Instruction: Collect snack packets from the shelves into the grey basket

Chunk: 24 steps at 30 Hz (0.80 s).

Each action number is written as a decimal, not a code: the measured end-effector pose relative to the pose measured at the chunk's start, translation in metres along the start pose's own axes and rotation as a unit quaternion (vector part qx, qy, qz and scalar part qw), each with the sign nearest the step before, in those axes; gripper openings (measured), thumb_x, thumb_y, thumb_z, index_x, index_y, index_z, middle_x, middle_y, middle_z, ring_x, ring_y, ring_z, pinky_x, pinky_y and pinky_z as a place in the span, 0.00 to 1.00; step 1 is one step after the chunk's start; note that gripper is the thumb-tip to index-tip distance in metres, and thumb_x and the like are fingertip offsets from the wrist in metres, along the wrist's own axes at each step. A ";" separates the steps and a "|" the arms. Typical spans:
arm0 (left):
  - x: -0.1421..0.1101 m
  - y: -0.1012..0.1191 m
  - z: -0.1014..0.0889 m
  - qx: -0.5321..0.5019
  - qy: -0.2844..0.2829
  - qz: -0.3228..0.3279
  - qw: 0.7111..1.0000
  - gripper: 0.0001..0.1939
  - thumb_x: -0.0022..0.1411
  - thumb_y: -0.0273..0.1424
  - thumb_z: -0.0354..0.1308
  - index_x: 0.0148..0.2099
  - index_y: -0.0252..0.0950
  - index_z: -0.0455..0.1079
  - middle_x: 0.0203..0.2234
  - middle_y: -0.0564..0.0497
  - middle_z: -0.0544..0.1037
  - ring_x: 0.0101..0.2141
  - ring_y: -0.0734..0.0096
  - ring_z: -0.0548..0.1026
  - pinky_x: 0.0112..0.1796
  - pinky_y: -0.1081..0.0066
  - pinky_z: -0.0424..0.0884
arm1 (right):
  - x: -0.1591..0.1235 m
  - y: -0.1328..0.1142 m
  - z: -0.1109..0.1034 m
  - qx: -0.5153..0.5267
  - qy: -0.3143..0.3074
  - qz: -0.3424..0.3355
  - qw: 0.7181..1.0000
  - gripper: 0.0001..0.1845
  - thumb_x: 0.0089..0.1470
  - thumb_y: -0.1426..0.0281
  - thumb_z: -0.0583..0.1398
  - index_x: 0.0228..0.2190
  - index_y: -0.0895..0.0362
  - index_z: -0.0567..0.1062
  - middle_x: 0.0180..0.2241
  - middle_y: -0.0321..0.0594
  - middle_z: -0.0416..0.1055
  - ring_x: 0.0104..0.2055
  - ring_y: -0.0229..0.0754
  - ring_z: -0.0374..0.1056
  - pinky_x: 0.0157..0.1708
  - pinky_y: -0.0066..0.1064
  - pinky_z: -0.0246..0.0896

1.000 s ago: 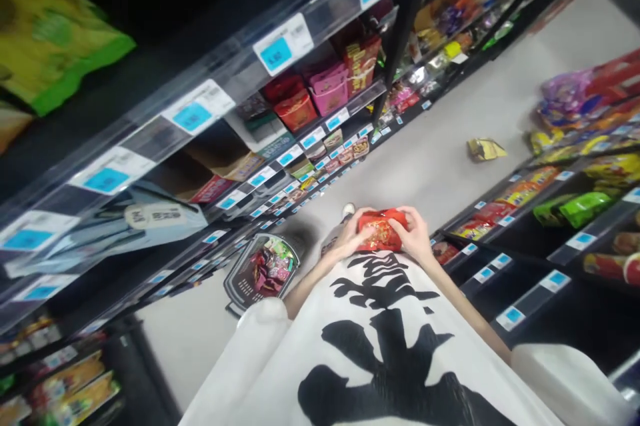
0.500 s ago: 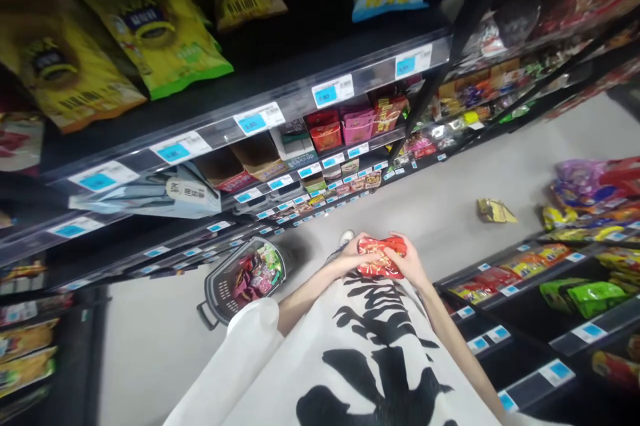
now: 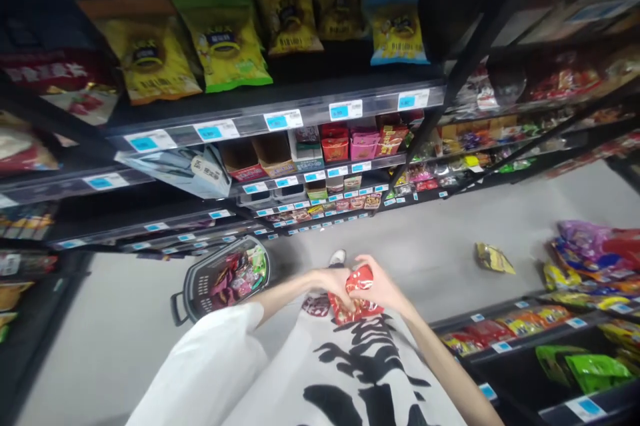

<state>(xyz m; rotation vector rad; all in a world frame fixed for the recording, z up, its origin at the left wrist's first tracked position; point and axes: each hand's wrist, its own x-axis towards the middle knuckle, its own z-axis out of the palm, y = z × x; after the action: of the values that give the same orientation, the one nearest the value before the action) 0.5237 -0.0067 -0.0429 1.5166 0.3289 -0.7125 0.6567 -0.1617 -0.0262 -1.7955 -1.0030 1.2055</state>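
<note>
shop aisle: pale grey floor, black shelves toward twelve o'clock. grey basket on floor at nine o'clock from red packet; yellow packet (also on floor) between two and three. red packet glossy, crumpled, pale markings, before white shirt; fingers of left hand and right hand grasping it. packet's middle covered by fingers, print unreadable; top shelf dark, cut off.
</note>
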 end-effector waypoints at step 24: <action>0.004 0.091 -0.107 0.138 0.171 0.111 0.969 0.55 0.25 0.33 0.80 0.62 0.39 0.73 0.45 0.46 0.84 0.50 0.42 0.78 0.51 0.57 0.75 | 0.073 -0.034 -0.059 0.029 -0.069 -0.012 0.997 0.21 0.36 0.65 0.76 0.35 0.56 0.80 0.35 0.39 0.81 0.38 0.50 0.77 0.43 0.41 0.75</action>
<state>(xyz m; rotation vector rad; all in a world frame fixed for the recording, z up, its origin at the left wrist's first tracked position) 0.6067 0.0878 0.0199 1.9126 0.3183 -0.3246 0.7241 -0.0908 -0.0067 -1.6702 -1.0531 1.3442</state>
